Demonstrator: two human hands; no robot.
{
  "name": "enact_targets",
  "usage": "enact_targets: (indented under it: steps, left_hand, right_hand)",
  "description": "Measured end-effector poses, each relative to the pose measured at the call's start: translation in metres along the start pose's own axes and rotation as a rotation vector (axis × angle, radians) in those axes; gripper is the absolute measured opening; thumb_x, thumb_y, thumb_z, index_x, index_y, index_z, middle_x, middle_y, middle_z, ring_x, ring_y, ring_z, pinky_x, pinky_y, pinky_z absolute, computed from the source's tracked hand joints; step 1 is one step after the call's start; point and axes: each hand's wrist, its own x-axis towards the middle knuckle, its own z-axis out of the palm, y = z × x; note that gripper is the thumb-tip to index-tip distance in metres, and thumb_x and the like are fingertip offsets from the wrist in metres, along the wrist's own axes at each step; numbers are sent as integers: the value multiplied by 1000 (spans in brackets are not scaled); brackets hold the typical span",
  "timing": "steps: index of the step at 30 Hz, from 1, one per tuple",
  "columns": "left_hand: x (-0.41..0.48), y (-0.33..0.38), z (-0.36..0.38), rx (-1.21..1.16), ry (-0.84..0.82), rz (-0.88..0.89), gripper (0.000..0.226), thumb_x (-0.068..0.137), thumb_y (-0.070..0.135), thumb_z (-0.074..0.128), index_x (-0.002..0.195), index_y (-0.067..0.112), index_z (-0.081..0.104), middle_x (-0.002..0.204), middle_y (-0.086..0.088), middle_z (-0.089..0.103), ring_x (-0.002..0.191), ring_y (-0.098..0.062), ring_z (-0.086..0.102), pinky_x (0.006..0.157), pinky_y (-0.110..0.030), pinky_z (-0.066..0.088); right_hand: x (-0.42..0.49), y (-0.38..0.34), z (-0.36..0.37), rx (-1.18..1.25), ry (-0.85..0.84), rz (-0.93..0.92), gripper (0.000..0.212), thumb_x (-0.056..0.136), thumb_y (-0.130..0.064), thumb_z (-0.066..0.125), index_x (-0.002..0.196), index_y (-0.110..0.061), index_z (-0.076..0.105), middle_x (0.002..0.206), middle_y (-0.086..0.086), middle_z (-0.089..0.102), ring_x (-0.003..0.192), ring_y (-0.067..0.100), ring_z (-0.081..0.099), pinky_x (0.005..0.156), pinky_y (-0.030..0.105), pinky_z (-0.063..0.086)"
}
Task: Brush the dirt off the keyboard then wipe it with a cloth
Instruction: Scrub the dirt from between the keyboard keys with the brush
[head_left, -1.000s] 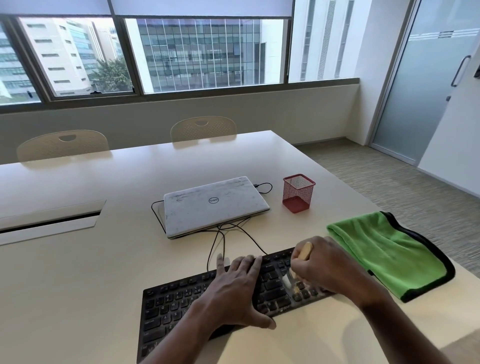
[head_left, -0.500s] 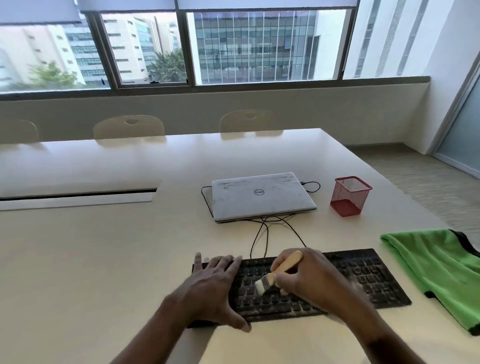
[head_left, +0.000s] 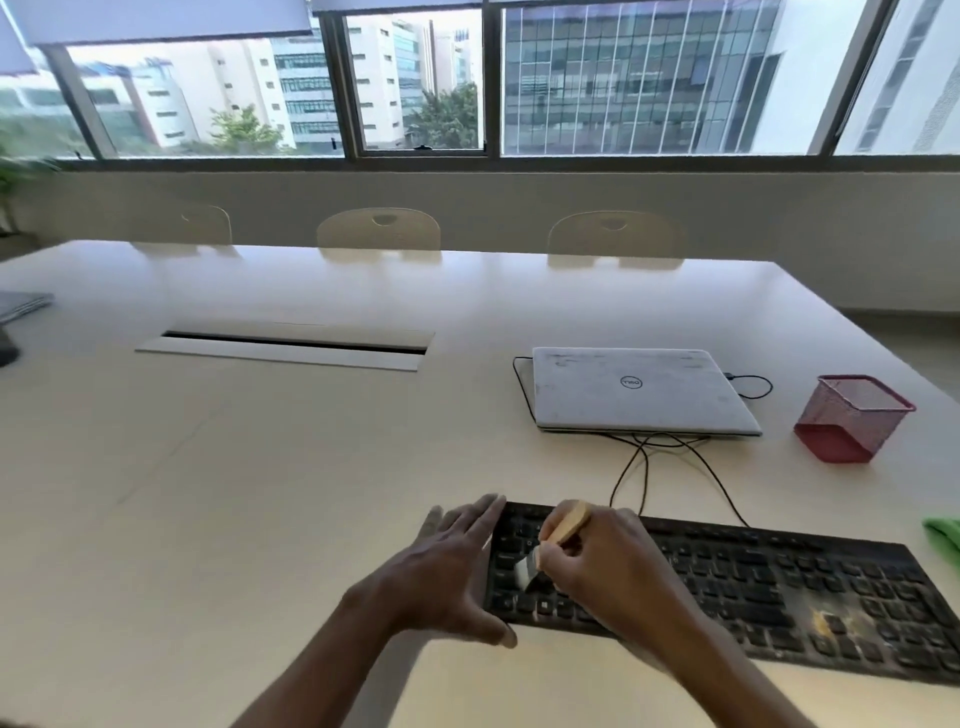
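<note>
Brushing is being done at the left end of the keyboard (head_left: 727, 582), which is lying on the desk (head_left: 260, 467) toward 5 o'clock in the view. Its long axis is running roughly from 9 o'clock to 3 o'clock, with the right end dipping a little toward 4 and the front edge facing the person.

The brush (head_left: 563, 530) is being gripped in the right hand (head_left: 608, 566), with the fingers curled round the pale wooden handle. The handle is pointing toward 1 o'clock and the bristles toward 7, down at the keys (the contact itself is blurred). The left hand (head_left: 441, 577) is being held flat with straight fingers against the keyboard's left end, grasping nothing.

Yellowish dirt (head_left: 826, 621) is showing on the keys near the right end, so the brushing is judged unfinished and the wiping not yet begun. Only a corner of the green cloth (head_left: 945, 535) is being shown, at 3 o'clock of the keyboard at the frame's edge.

The keyboard is judged to be light, stiff and liable to slide on the smooth desk. It is best braced at an end or on its frame, not on the keycaps, which could be levered off. The brush is being judged light with soft bristles, to be taken by the handle. The cloth is expected to be limp and best bunched in the palm.

A cable (head_left: 644, 478) is running from the keyboard's back edge toward the closed laptop (head_left: 639, 389) at 12 o'clock, and it could be snagged if the keyboard is turned.
</note>
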Motion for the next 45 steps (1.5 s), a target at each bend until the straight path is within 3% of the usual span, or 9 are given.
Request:
enact_targets:
  steps: [5,11,16,19,26,32,38,42,45]
  left_hand:
    - [4,-5,10,-12,44,30,141,68,79,73,160,26,-20,168,12,-17,148,3,-25,121,-37,-24]
    - [9,-10,11,-19,70,68,141,67,78,75,161,24,-18,169,12,-10,146,7,-21,120,-33,-24]
    - [9,-13,13,-27,88,88,142,66,78,75,161,24,-16,170,11,-7,146,7,-19,121,-35,-23]
    - [10,-14,13,-22,92,98,141,67,77,75,161,25,-17,171,8,-5,150,4,-17,122,-38,-21]
    - [9,-16,14,-15,111,119,137,71,72,75,161,25,-16,171,6,-6,153,-1,-13,119,-35,-25]
    - [8,-16,13,-13,100,125,134,74,69,76,161,24,-16,171,6,-8,152,-1,-14,123,-41,-20]
    - [8,-15,13,-18,107,126,131,75,65,75,162,23,-14,171,6,-7,153,-2,-13,123,-42,-19]
    - [7,-15,12,-7,101,124,132,75,68,74,161,23,-15,170,6,-8,153,-4,-13,123,-42,-19]
    - [8,-16,13,-12,109,123,132,74,68,74,161,24,-15,170,7,-8,153,-3,-14,123,-41,-20]
  right_hand:
    - [7,-3,2,-90,59,8,13,93,-18,62,82,-23,66,59,2,65,41,5,49,43,19,43]
    - [8,-4,-1,-176,-38,115,17,89,-16,58,75,-16,68,63,10,69,42,7,47,48,29,52]
    - [12,-10,5,-143,-2,107,16,95,-16,59,82,-19,67,60,-2,64,38,3,46,42,16,42]
    - [11,-12,8,-206,-83,124,17,91,-17,59,78,-13,68,58,-4,58,41,6,41,45,17,43]
    - [9,-15,12,-200,-50,140,20,92,-18,59,74,-17,68,64,8,68,44,6,47,48,20,50]
    - [8,-24,13,-138,19,92,19,93,-15,58,77,-21,68,64,3,68,46,4,49,49,17,48]
    - [4,-26,24,-168,-100,112,23,89,-19,57,72,-9,67,66,9,68,47,9,46,57,31,54]
    - [8,-27,23,-144,2,76,18,91,-18,58,76,-16,68,68,8,69,48,7,49,59,28,54]
    - [8,-27,24,-188,-88,79,19,89,-19,57,75,-10,68,61,4,62,47,8,43,52,23,48]
